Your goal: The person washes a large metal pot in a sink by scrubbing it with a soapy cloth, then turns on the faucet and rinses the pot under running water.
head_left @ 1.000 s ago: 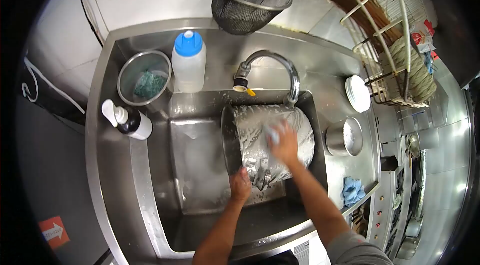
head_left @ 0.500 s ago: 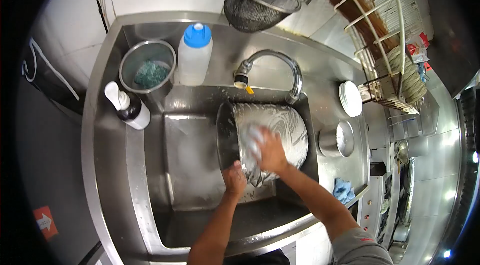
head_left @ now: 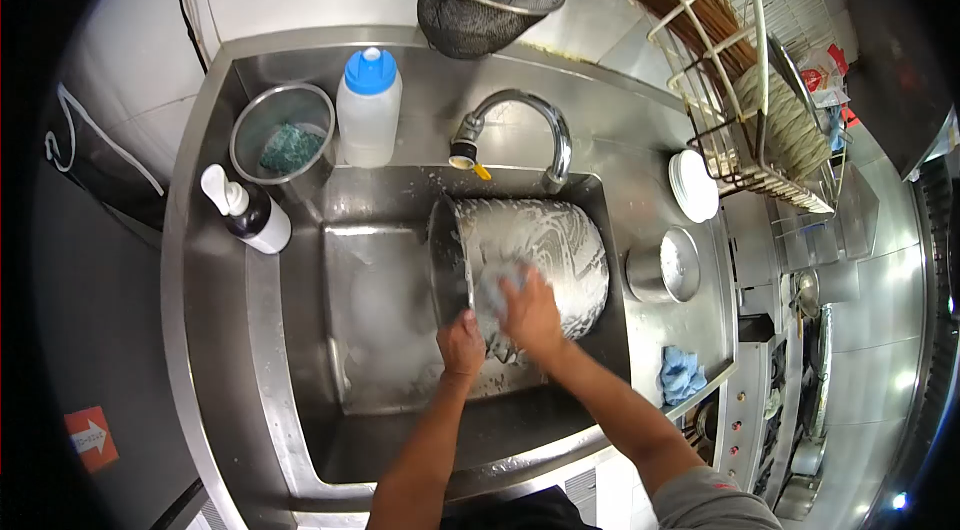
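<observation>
A large metal pot lies on its side in the steel sink, its mouth facing left and its outer wall streaked with white suds. My left hand is closed on the pot's rim at the lower left. Against the soapy side, my right hand presses a pale scrubbing pad, partly hidden and blurred by motion. Just behind the pot, the curved faucet stands over the sink's back edge.
Left of the sink are a pump bottle, a metal container with a green scourer and a blue-capped bottle. On the right are white lids, a small pot and a blue cloth. A strainer hangs behind.
My right hand has moved left and down across the pot's side with the pad. The suds have spread over more of the surface. My left hand stays at the rim; the view has shifted slightly.
</observation>
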Tool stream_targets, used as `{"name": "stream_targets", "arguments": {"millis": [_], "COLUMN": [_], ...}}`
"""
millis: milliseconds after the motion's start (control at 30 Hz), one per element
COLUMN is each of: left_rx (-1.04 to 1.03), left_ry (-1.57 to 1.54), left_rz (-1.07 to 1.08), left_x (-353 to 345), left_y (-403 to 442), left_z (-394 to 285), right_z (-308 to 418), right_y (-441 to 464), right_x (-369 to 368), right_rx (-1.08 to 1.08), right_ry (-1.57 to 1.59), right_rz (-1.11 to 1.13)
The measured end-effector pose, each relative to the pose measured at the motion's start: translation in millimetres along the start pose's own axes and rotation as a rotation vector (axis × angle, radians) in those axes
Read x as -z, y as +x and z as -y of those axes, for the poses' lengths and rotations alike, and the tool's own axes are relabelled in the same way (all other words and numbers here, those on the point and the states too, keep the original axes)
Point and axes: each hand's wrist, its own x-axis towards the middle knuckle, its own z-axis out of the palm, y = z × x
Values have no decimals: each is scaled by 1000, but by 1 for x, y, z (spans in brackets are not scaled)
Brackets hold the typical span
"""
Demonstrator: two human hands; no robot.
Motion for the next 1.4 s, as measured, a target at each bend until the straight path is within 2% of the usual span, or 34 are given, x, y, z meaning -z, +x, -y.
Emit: {"name": "stream_targets", "arguments": {"millis": [33, 100, 133, 167, 233, 300, 367, 400, 467, 500, 567, 600, 633, 700, 733, 867, 933, 967, 1033, 1133, 1167, 1233, 1300, 1367, 1400], "left_rx": [-57, -33, 14, 55, -1, -47, 7, 5, 49, 48, 43, 44, 78, 107, 94, 61, 72, 91, 71, 102, 121, 159, 126, 86, 141], "left_ry": [90, 79, 113, 141, 90, 57, 124, 131, 188, 187, 208, 208, 209, 207, 221, 143, 152, 164, 181, 173, 140, 158, 122, 154, 159], "left_rz": [-21, 11, 58, 96, 47, 13, 63, 61, 93, 104, 117, 110, 98, 83, 85, 72, 88, 100, 91, 107, 91, 140, 105, 68, 99], "left_x": [4, 6, 6, 4, 6, 7, 5, 5, 3, 3, 5, 4, 4, 1, 2, 2, 2, 2, 2, 5, 4, 8, 6, 2, 6], "left_y": [2, 1, -1, 3, 7, 5, 4, 4, 4, 1, 1, 3, 4, 6, 6, 3, 6, 7, 12, 0, 5, 4, 8, 8, 9], "left_z": [-8, -8, -5, -5, -13, -15, -11, -9, -5, -3, -3, -5, -11, -14, -12, -6, -11, -12, -9, -9, -14, -23, -15, -16, -22], "right_z": [-13, -50, -55, -53, -51, -68, -76, -78, -64, -58, -93, -103, -100, -81, -53, -27, -16, -15, -9, -20, -16, -6, 12, 16, 12], "right_y": [13, 25, 15, -3, -40, -31, -9, -21, -29, -36, -30, -29, -33, -43, -43, -84, -111, -110, -102, -46, -41, -36, -77, -142, -143], "right_x": [-4, 6, 18, 22, 25, 13, 8, -10, 2, 19, 15, 18, 15, -1, 18, 32, 37, 38, 39, 55, 43, 11, 0, -33, -37], "right_rx": [-88, -130, -18, -8, 389, 377, 95, 355, 536, 448, 385, 251, 257, 224, 257, 108, 188, 186, 107, -12, -19, -18, 2, -8, -27], "right_ry": [-6, -1, 41, 37, 217, 234, 177, -122, -56, 309, 235, 226, 225, 463, 558, 441, 407, 407, 500, 396, 392, 611, 483, 400, 393], "right_rz": [-86, 17, 124, 120, 118, 121, 41, 30, 47, 83, 68, 75, 81, 89, 187, 181, 419, 414, -60, -167, -164, -46, -39, 78, 68]}}
